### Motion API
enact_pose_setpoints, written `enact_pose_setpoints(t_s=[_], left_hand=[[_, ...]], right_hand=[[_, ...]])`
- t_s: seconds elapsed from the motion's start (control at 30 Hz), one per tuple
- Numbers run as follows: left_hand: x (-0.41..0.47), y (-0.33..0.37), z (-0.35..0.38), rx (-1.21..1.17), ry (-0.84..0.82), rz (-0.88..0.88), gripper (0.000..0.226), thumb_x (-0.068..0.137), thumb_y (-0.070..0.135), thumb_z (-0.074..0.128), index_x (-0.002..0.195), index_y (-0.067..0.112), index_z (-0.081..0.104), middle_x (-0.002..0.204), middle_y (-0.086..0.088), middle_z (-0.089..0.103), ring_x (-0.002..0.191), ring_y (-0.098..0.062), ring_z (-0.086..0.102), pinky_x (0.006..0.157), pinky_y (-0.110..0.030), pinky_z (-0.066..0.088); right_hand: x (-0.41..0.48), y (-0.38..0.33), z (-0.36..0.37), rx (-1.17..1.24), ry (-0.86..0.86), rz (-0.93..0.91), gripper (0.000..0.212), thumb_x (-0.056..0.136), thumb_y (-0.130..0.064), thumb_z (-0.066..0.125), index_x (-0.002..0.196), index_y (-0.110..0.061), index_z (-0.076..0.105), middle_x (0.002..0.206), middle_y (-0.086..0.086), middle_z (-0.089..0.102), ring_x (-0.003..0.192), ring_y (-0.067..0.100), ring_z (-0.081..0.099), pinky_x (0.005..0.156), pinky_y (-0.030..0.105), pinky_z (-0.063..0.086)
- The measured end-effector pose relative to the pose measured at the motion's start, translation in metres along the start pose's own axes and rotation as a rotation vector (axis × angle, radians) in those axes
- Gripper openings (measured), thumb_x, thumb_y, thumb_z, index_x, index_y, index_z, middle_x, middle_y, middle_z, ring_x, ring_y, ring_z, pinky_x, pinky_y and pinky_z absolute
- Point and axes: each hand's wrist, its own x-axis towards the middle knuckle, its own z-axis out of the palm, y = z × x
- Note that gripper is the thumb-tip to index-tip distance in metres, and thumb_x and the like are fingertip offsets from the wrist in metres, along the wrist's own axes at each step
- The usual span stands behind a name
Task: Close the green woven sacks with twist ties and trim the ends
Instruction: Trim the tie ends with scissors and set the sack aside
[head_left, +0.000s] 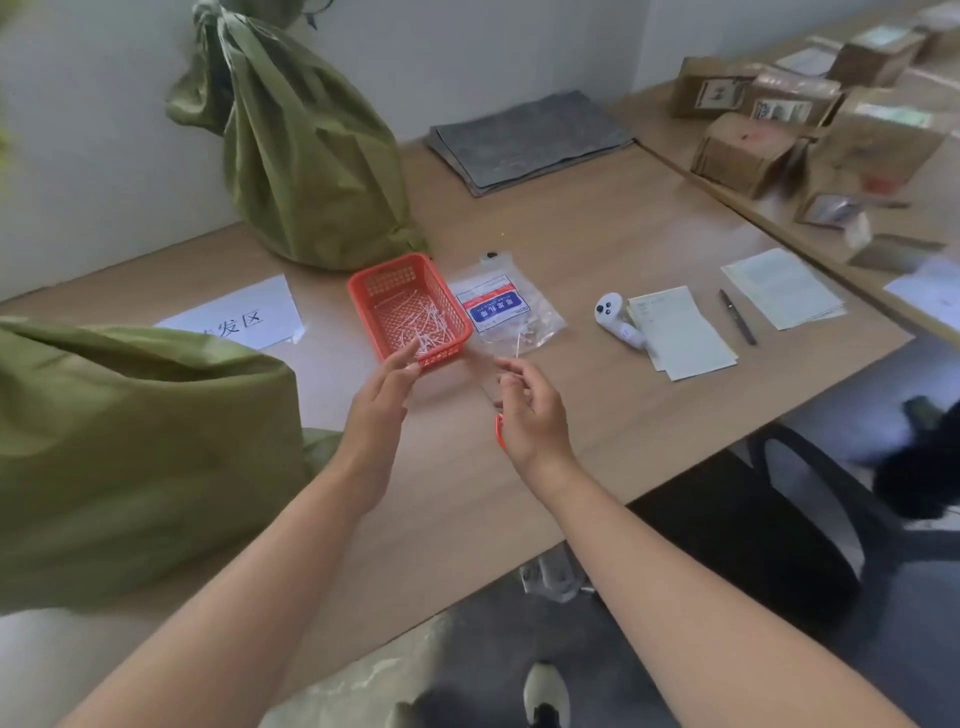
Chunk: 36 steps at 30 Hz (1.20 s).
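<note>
Two hands hovered over the surface (597, 234). The left hand (376, 410) had straight, relaxed fingers at the near rim of the red basket (363, 296). The right hand (530, 415) was loosely curled, and I couldn't tell if it held anything. The tie packet (506, 312) lay just beyond the right fingers with nothing between. The near sack (130, 441) sat left and the tied sack (306, 156) far left.

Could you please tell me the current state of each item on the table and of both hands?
Far green sack: upright, neck tied shut.
Near green sack: slumped, mouth out of view.
Red basket: holds white tie pieces.
Plastic tie bag: lying flat.
Left hand: open, fingertips at the basket's rim.
Right hand: fingers loosely curled; red thing beneath, grip unclear.
</note>
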Motion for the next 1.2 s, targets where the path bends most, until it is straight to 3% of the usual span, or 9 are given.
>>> enact_pose_setpoints(t_s=[0.1, 0.33, 0.4, 0.57, 0.7, 0.83, 1.03, 1.13, 1.2], left_hand=[[0.018, -0.016, 0.014, 0.015, -0.011, -0.067, 0.038, 0.103, 0.025, 0.047, 0.13, 0.049, 0.058, 0.139, 0.017, 0.056, 0.138, -0.01, 0.048, 0.113, -0.035, 0.037], [0.068, -0.067, 0.039, 0.023, -0.105, -0.161, 0.035, 0.082, 0.041, 0.051, 0.113, 0.053, 0.064, 0.134, 0.019, 0.059, 0.135, -0.012, 0.05, 0.115, -0.04, 0.036], [0.085, -0.087, 0.045, 0.036, -0.117, -0.19, 0.038, 0.079, 0.041, 0.05, 0.113, 0.051, 0.064, 0.127, 0.024, 0.06, 0.134, -0.012, 0.051, 0.114, -0.039, 0.038], [0.114, -0.128, 0.046, 0.06, -0.136, -0.23, 0.036, 0.08, 0.045, 0.053, 0.114, 0.05, 0.064, 0.127, 0.023, 0.061, 0.131, -0.013, 0.054, 0.115, -0.041, 0.039], [0.123, -0.144, 0.039, 0.072, -0.131, -0.263, 0.033, 0.086, 0.044, 0.056, 0.117, 0.046, 0.065, 0.128, 0.018, 0.062, 0.128, -0.014, 0.057, 0.114, -0.041, 0.042], [0.128, -0.147, 0.035, 0.059, -0.105, -0.301, 0.025, 0.103, 0.03, 0.051, 0.123, 0.039, 0.063, 0.127, 0.017, 0.061, 0.128, -0.016, 0.056, 0.117, -0.043, 0.041], [0.125, -0.112, 0.035, 0.014, -0.073, -0.266, 0.03, 0.08, 0.046, 0.052, 0.108, 0.041, 0.064, 0.127, 0.01, 0.064, 0.123, -0.014, 0.059, 0.112, -0.042, 0.044], [0.118, -0.091, 0.034, -0.03, -0.051, -0.24, 0.036, 0.078, 0.047, 0.052, 0.108, 0.035, 0.066, 0.131, 0.005, 0.064, 0.123, -0.015, 0.06, 0.112, -0.041, 0.043], [0.109, -0.074, 0.033, -0.051, -0.024, -0.214, 0.04, 0.077, 0.045, 0.053, 0.11, 0.028, 0.068, 0.129, 0.004, 0.066, 0.123, -0.016, 0.061, 0.113, -0.042, 0.043]], right_hand=[[0.011, 0.023, -0.005, -0.082, 0.01, 0.076, 0.04, 0.088, -0.044, 0.047, 0.118, -0.029, 0.07, 0.107, -0.003, 0.072, 0.098, 0.015, 0.069, 0.092, 0.043, 0.057], [0.056, 0.088, -0.004, -0.309, 0.049, 0.18, 0.002, 0.088, -0.021, 0.07, 0.089, -0.023, 0.071, 0.091, 0.003, 0.072, 0.093, 0.02, 0.067, 0.085, 0.035, 0.056], [0.068, 0.108, -0.001, -0.412, 0.045, 0.181, 0.012, 0.086, -0.021, 0.075, 0.083, -0.029, 0.067, 0.092, 0.002, 0.07, 0.096, 0.021, 0.066, 0.084, 0.034, 0.055], [0.087, 0.146, 0.006, -0.652, 0.017, 0.196, 0.007, 0.088, -0.024, 0.074, 0.094, -0.027, 0.071, 0.108, 0.005, 0.065, 0.102, 0.025, 0.062, 0.082, 0.031, 0.045], [0.094, 0.161, 0.014, -0.803, -0.001, 0.132, 0.01, 0.091, -0.018, 0.072, 0.1, -0.019, 0.073, 0.107, 0.009, 0.063, 0.103, 0.031, 0.063, 0.09, 0.038, 0.048], [0.1, 0.161, 0.023, -0.954, -0.004, 0.14, 0.021, 0.095, -0.01, 0.066, 0.115, -0.015, 0.061, 0.116, 0.01, 0.063, 0.111, 0.032, 0.061, 0.09, 0.039, 0.045], [0.098, 0.142, 0.029, -0.815, 0.047, 0.221, 0.029, 0.1, -0.005, 0.056, 0.127, -0.004, 0.046, 0.133, 0.017, 0.053, 0.121, 0.034, 0.057, 0.093, 0.035, 0.041], [0.094, 0.124, 0.026, -0.591, 0.08, 0.234, 0.029, 0.1, -0.004, 0.056, 0.128, -0.004, 0.048, 0.134, 0.014, 0.053, 0.123, 0.028, 0.055, 0.087, 0.022, 0.035], [0.094, 0.107, 0.025, -0.403, 0.124, 0.246, 0.032, 0.098, -0.003, 0.058, 0.129, -0.004, 0.052, 0.129, 0.013, 0.06, 0.119, 0.026, 0.061, 0.096, 0.024, 0.045]])
